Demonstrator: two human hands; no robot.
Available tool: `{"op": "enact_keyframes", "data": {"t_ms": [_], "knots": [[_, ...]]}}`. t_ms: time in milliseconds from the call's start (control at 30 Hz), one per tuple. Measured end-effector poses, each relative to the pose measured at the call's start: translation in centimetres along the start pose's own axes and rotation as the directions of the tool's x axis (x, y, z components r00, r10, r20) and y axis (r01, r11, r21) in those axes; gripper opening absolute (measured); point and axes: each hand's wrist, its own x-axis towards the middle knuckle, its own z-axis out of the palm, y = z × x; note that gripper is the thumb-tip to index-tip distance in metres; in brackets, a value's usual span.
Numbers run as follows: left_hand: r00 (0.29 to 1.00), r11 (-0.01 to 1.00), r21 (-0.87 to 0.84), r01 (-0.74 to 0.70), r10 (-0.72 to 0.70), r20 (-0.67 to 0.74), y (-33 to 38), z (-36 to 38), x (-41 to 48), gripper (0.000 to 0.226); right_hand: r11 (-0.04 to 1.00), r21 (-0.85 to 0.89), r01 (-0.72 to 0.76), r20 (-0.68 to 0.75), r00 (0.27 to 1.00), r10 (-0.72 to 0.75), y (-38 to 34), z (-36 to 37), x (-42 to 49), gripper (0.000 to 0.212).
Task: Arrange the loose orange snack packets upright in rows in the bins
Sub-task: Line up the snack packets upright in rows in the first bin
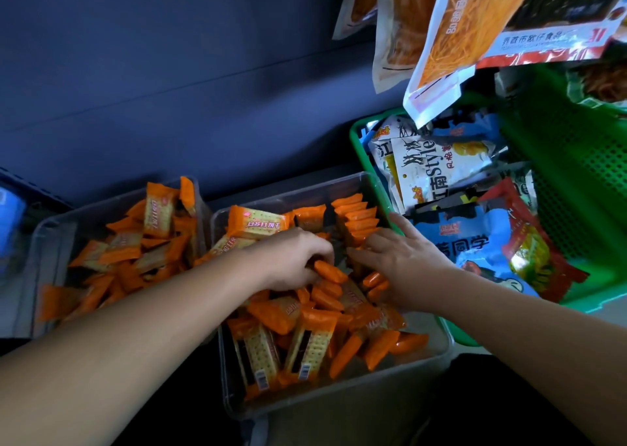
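Two clear plastic bins [339, 399] stand edge to edge. In the right one, the left hand [292, 259] pinches an orange snack packet [329, 271]; the right hand [405, 264] lies spread, near the green plastic basket [357, 147].

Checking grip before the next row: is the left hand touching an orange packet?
Touching. Head view: the left hand has its fingers curled round an orange packet in the clear bin.
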Motion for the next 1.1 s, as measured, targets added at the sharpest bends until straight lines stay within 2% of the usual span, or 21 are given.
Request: {"op": "enact_keyframes", "data": {"t_ms": [67, 133, 200, 300, 467, 533, 567, 600, 633, 667, 700, 733, 767, 833, 867, 933, 967, 1033, 1100], "knots": [[0.999, 0.999, -0.049, -0.009, 0.007, -0.046, -0.3, 0.2, -1.2, 0.019, 1.000, -0.018, -0.020, -0.064, 0.998, 0.019, 0.5, 0.9, 0.7, 0.077], [0.996, 0.998, -0.068, -0.011, 0.005, -0.089, -0.6, 0.5, -2.1, 0.023, 0.999, -0.042, -0.022, -0.142, 0.990, 0.016, 1.0, 1.7, 1.2, 0.059], [0.991, 0.996, -0.094, 0.009, -0.021, -0.129, -0.9, 0.9, -3.0, 0.028, 0.995, -0.088, -0.052, -0.144, 0.989, 0.039, 1.1, 2.1, 1.3, 0.049], [0.973, 0.982, -0.191, 0.000, -0.044, -0.227, -1.0, 1.1, -3.6, 0.022, 0.990, -0.097, -0.106, -0.100, 0.990, 0.097, 0.7, 2.2, 1.2, 0.049], [0.872, 0.919, -0.393, -0.043, -0.157, -0.464, -0.3, -0.1, -4.8, 0.012, 0.987, -0.064, -0.144, -0.029, 0.989, 0.143, 0.2, 0.6, 1.1, 0.056], [0.842, 0.888, -0.453, -0.077, -0.185, -0.507, 0.0, -1.0, -5.6, 0.010, 0.988, 0.029, -0.150, -0.041, 0.988, 0.151, 0.0, -0.4, 0.7, 0.056], [0.835, 0.864, -0.495, -0.094, -0.202, -0.511, 0.2, -1.4, -6.1, 0.012, 0.974, 0.165, -0.154, -0.055, 0.985, 0.165, -0.2, -1.2, 0.3, 0.057], [0.834, 0.825, -0.554, -0.111, -0.226, -0.504, 0.4, -1.7, -6.5, 0.017, 0.910, 0.381, -0.167, -0.058, 0.977, 0.204, -0.6, -2.4, -0.3, 0.059], [0.834, 0.776, -0.619, -0.125, -0.256, -0.489, 0.7, -1.9, -7.0, 0.021, 0.762, 0.621, -0.182, -0.031, 0.966, 0.256, -1.0, -3.6, -0.9, 0.061], [0.835, 0.731, -0.669, -0.132, -0.282, -0.473, 1.2, -2.0, -7.3, 0.024, 0.566, 0.806, -0.171, 0.002, 0.958, 0.287, -1.5, -4.7, -1.6, 0.058], [0.841, 0.699, -0.702, -0.138, -0.291, -0.456, 1.9, -2.2, -7.6, 0.024, 0.379, 0.916, -0.134, 0.015, 0.953, 0.301, -2.0, -5.7, -2.4, 0.052], [0.855, 0.661, -0.735, -0.152, -0.286, -0.434, 2.7, -2.2, -7.7, 0.024, 0.266, 0.959, -0.096, 0.006, 0.947, 0.323, -2.4, -6.4, -3.2, 0.041], [0.873, 0.613, -0.770, -0.177, -0.263, -0.410, 3.7, -2.2, -7.7, 0.024, 0.232, 0.969, -0.080, -0.007, 0.936, 0.353, -2.6, -6.9, -3.9, 0.029], [0.906, 0.537, -0.814, -0.221, -0.197, -0.376, 5.5, -2.1, -7.2, 0.025, 0.231, 0.969, -0.085, -0.018, 0.910, 0.413, -2.5, -7.7, -5.4, 0.012], [0.916, 0.546, -0.805, -0.234, -0.155, -0.371, 6.0, -2.1, -6.8, 0.026, 0.225, 0.969, -0.101, -0.011, 0.893, 0.450, -2.2, -7.9, -6.1, 0.008], [0.925, 0.674, -0.703, -0.229, -0.074, -0.373, 5.7, -1.6, -4.9, 0.029, 0.205, 0.966, -0.155, 0.018, 0.838, 0.546, -0.9, -8.0, -7.4, 0.007], [0.930, 0.779, -0.598, -0.188, -0.055, -0.365, 5.1, -1.3, -3.8, 0.029, 0.200, 0.962, -0.187, 0.035, 0.808, 0.588, 0.0, -7.9, -7.8, 0.011], [0.960, 0.961, -0.275, -0.034, -0.045, -0.277, 3.3, -0.4, -1.5, 0.033, 0.174, 0.952, -0.253, 0.088, 0.768, 0.635, 1.6, -7.5, -8.3, 0.018], [0.991, 1.000, -0.013, 0.008, -0.010, -0.131, 2.3, 0.5, 0.4, 0.049, 0.198, 0.928, -0.316, 0.128, 0.767, 0.628, 2.5, -7.0, -8.0, 0.025]]}}
